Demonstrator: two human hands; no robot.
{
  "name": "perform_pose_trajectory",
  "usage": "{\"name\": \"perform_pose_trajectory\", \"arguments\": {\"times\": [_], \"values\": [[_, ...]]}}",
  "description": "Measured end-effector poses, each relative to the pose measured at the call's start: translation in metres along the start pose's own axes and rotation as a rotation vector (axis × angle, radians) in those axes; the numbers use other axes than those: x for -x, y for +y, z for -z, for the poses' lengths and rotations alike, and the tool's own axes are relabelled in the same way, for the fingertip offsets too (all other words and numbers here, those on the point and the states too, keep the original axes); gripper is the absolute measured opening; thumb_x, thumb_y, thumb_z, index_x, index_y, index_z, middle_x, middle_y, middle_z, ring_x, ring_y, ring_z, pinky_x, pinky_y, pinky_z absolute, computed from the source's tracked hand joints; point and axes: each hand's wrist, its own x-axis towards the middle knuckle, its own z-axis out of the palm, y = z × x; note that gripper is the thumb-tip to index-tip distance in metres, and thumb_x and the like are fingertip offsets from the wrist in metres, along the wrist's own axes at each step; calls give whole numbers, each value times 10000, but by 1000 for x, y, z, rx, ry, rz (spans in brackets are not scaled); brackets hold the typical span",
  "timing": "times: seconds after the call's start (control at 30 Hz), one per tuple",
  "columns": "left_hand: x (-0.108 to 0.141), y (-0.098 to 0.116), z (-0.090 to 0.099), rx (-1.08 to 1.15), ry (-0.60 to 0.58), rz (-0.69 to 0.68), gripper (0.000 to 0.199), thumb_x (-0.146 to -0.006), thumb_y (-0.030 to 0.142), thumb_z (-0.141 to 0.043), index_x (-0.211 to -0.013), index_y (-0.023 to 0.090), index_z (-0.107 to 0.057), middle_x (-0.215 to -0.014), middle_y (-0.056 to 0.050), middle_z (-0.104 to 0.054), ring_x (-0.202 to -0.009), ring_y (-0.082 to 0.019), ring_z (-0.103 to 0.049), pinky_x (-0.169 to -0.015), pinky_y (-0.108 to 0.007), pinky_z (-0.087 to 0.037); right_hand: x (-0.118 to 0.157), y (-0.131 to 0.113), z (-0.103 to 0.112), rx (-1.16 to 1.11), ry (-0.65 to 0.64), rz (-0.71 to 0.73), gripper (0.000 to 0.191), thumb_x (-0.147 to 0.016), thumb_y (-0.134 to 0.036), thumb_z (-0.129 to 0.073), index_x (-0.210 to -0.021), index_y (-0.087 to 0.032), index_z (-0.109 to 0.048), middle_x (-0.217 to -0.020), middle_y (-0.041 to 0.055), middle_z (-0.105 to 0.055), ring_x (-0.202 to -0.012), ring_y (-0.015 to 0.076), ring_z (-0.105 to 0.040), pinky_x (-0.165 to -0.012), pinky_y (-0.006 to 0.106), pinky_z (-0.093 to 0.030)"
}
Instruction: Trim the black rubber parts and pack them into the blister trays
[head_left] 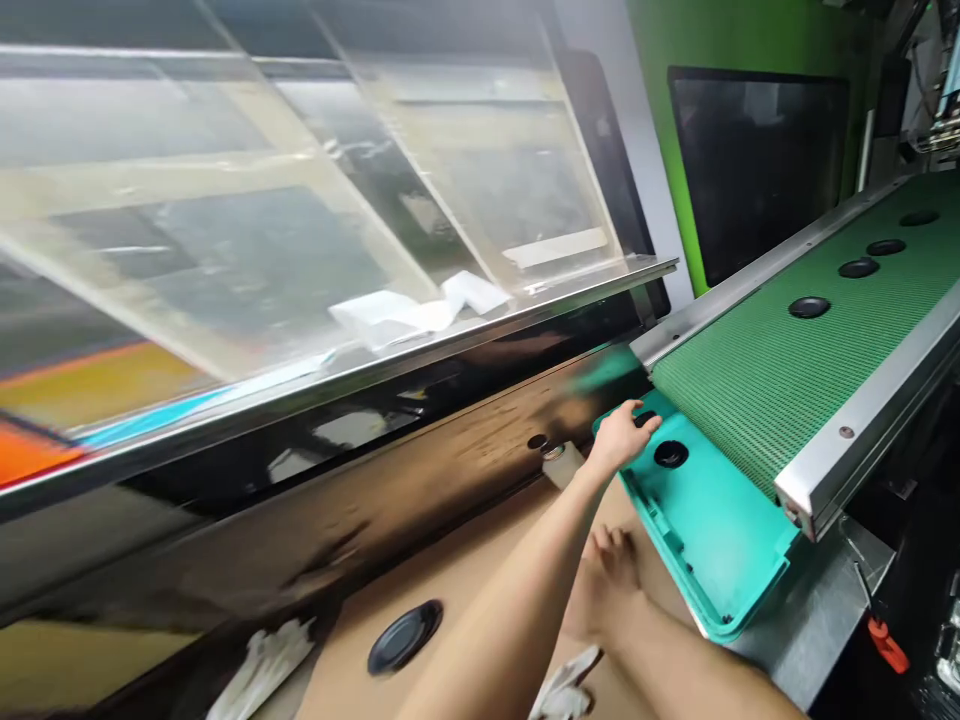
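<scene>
My left hand (624,436) reaches over the far left corner of a turquoise plastic tray (731,540), its thumb and fingers closed around a small black round part (646,419). Close to it in the tray lies another black round part (671,454). Below, my right hand (609,578) rests on the brown cardboard surface (480,585), fingers apart and slightly bent. Part of that hand is behind my left forearm, and I see nothing held in it. A larger black disc (405,637) lies on the cardboard to the left.
A green conveyor belt (780,370) carrying several black discs (809,307) ends above the tray. White gloves (262,665) lie at the lower left. Beside the machine wall stands a small pale bottle (559,463). An orange-red handled tool (888,645) hangs at the right.
</scene>
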Motion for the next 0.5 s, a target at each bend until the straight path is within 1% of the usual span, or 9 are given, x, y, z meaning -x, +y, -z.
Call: {"name": "perform_pose_trajectory", "arguments": {"times": [0.07,0.1,0.17,0.2,0.27,0.33,0.4,0.47,0.5], "values": [[48,-8,45,392,-2,-11,532,-794,438,-743,-1252,190,-634,-1088,-128,-708,-991,-269,-672,-859,-383,-526,2,-6,-5,52,-59,-30,291,-816,-302,-636,-1051,-134,-676,-1146,171,-615,-1107,334,-530,-911,503,-458],[76,-18,65,614,-7,4,543,-827,442,-712,-1307,215,-602,-1114,-110,-702,-966,-240,-680,-822,-354,-540,2,-7,-6,80,-79,-37,306,-811,-321,-631,-1060,-150,-678,-1151,165,-611,-1117,335,-518,-920,499,-443],[134,-47,97,947,53,104,507,-866,383,-667,-1349,262,-572,-1141,-91,-700,-973,-214,-688,-796,-317,-555,1,-6,-6,117,-78,-43,300,-839,-329,-596,-1081,-174,-680,-1140,153,-612,-1107,320,-520,-922,475,-433],[160,-65,107,1071,93,186,472,-874,338,-648,-1334,259,-581,-1137,-96,-702,-980,-218,-691,-792,-318,-562,0,-5,-5,126,-69,-46,283,-858,-314,-572,-1080,-177,-682,-1126,148,-618,-1094,309,-528,-921,459,-433],[201,-103,113,1302,193,336,382,-865,250,-592,-1244,217,-627,-1111,-119,-707,-965,-235,-698,-765,-334,-575,0,-3,-4,109,-47,-39,274,-889,-284,-540,-1098,-177,-682,-1101,140,-634,-1073,285,-544,-933,427,-434],[224,-132,108,1503,269,402,336,-838,193,-521,-1146,179,-654,-1100,-135,-707,-972,-257,-700,-768,-373,-585,0,-5,-2,25,1,-2,320,-919,-292,-528,-1184,-173,-663,-1096,134,-651,-1069,266,-559,-962,406,-435],[229,-150,100,1643,308,381,329,-812,174,-472,-1077,160,-666,-1091,-139,-704,-994,-277,-696,-797,-422,-588,0,-13,-2,-106,94,53,369,-939,-326,-536,-1264,-182,-636,-1140,129,-657,-1104,257,-565,-1002,396,-434],[226,-156,96,1736,311,329,302,-804,170,-459,-1018,150,-671,-1056,-134,-706,-984,-269,-695,-825,-437,-584,3,-29,-2,-230,179,124,390,-947,-372,-558,-1290,-201,-627,-1191,119,-648,-1133,248,-563,-1022,385,-440],[222,-157,95,1772,308,305,276,-812,173,-464,-991,147,-672,-1029,-128,-706,-967,-255,-695,-844,-429,-581,6,-39,-2,-263,196,168,391,-947,-389,-567,-1289,-210,-630,-1207,115,-641,-1135,246,-562,-1019,382,-447]]}}
